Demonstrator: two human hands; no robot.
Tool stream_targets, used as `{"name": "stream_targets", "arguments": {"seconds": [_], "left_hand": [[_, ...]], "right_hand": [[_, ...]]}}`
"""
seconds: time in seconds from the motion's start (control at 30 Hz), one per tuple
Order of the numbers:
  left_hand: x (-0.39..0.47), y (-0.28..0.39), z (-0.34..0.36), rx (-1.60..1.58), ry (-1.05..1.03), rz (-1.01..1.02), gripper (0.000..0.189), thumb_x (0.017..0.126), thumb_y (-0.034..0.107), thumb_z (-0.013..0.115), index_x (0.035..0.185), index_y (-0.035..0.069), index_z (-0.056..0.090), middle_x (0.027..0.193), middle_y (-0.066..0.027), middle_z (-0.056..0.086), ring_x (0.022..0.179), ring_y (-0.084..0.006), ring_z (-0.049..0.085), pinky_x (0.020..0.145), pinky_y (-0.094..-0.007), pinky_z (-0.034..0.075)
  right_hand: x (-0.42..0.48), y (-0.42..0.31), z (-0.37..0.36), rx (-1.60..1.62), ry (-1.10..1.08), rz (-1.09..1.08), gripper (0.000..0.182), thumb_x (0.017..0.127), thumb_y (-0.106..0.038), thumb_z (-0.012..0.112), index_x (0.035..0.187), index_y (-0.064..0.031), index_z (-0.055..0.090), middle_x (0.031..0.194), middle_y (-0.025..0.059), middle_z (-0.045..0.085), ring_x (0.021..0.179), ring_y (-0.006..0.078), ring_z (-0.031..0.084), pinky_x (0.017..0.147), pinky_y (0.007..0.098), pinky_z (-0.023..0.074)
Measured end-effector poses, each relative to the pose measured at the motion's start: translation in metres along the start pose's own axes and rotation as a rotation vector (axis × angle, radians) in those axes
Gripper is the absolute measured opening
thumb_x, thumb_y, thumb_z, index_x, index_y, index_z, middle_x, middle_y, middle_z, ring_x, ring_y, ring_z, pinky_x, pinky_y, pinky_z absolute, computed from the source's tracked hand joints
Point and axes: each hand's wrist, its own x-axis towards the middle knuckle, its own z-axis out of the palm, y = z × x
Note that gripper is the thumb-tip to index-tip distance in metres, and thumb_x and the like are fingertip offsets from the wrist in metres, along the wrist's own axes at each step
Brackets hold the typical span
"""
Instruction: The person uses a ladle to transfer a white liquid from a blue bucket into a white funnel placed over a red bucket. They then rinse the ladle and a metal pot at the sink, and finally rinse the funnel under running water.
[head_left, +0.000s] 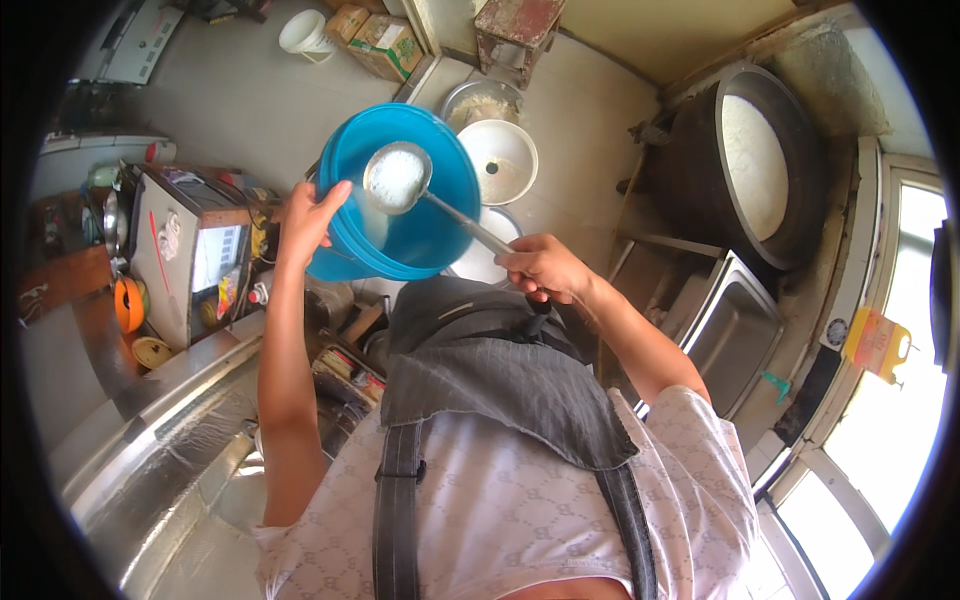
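Note:
My left hand (309, 223) grips the near-left rim of a blue plastic bucket (442, 225), which is tilted so that its inside shows. My right hand (546, 268) is closed around the handle of a metal ladle (469, 223). The ladle's bowl is inside the bucket's mouth and holds a white substance (396, 177); whether it is powder or liquid I cannot tell. Some pale material shows on the bucket's inner wall below the bowl. Just beyond the bucket is a white basin (517, 154) with a dark round spot in it. A further pale round container (491, 247) is partly hidden behind the ladle handle.
A metal basin (484, 94) with crumbly residue and a worn stool (517, 22) stand beyond. At right are a large dark vat (697, 180) with white contents and a metal sink (731, 337). Cardboard boxes (390, 49) and a white bucket (301, 31) lie at the top.

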Motion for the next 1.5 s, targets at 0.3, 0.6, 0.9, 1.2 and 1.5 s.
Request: {"name": "stream_targets", "arguments": {"seconds": [0.3, 0.6, 0.9, 1.2, 1.5], "left_hand": [[-0.002, -0.143, -0.008, -0.066, 0.187, -0.191, 0.061, 0.081, 0.058, 0.080, 0.082, 0.000, 0.060, 0.062, -0.0047, 0.056, 0.048, -0.0129, 0.055, 0.039, -0.0274, 0.044], [-0.039, -0.203, -0.018, -0.137, 0.304, -0.272, 0.066, 0.080, 0.059, 0.081, 0.092, -0.002, 0.059, 0.071, -0.0056, 0.057, 0.052, -0.0123, 0.056, 0.041, -0.0267, 0.044], [-0.059, -0.215, -0.012, -0.195, 0.308, -0.338, 0.072, 0.078, 0.062, 0.081, 0.099, -0.003, 0.061, 0.073, -0.0064, 0.060, 0.053, -0.0115, 0.056, 0.042, -0.0251, 0.043], [-0.054, -0.222, 0.000, -0.231, 0.243, -0.333, 0.069, 0.078, 0.062, 0.080, 0.096, -0.002, 0.060, 0.072, -0.0055, 0.060, 0.054, -0.0111, 0.057, 0.042, -0.0251, 0.044], [-0.041, -0.229, 0.009, -0.180, 0.222, -0.326, 0.069, 0.078, 0.062, 0.081, 0.094, 0.000, 0.056, 0.071, -0.0062, 0.058, 0.054, -0.0118, 0.057, 0.043, -0.0255, 0.045]], "right_hand": [[0.014, 0.045, -0.063, 0.017, 0.212, -0.096, 0.018, 0.094, -0.016, 0.069, 0.093, 0.0016, 0.066, 0.068, 0.0017, 0.056, 0.047, 0.0078, 0.047, 0.037, 0.0247, 0.0352], [0.075, 0.089, -0.117, -0.151, 0.401, -0.080, 0.023, 0.091, -0.016, 0.068, 0.074, -0.0033, 0.059, 0.061, 0.0020, 0.055, 0.045, 0.0105, 0.048, 0.037, 0.0269, 0.0359], [0.069, 0.094, -0.110, -0.231, 0.415, -0.043, 0.021, 0.088, -0.016, 0.067, 0.073, -0.0040, 0.059, 0.060, 0.0018, 0.055, 0.047, 0.0102, 0.051, 0.038, 0.0268, 0.0366], [0.043, 0.089, -0.104, -0.279, 0.426, -0.028, 0.021, 0.090, -0.017, 0.067, 0.075, -0.0041, 0.059, 0.061, 0.0008, 0.055, 0.047, 0.0093, 0.050, 0.038, 0.0263, 0.0357], [0.002, 0.080, -0.121, -0.376, 0.467, -0.005, 0.018, 0.089, -0.017, 0.066, 0.076, -0.0056, 0.060, 0.062, 0.0001, 0.056, 0.048, 0.0080, 0.049, 0.039, 0.0253, 0.0365]]}}
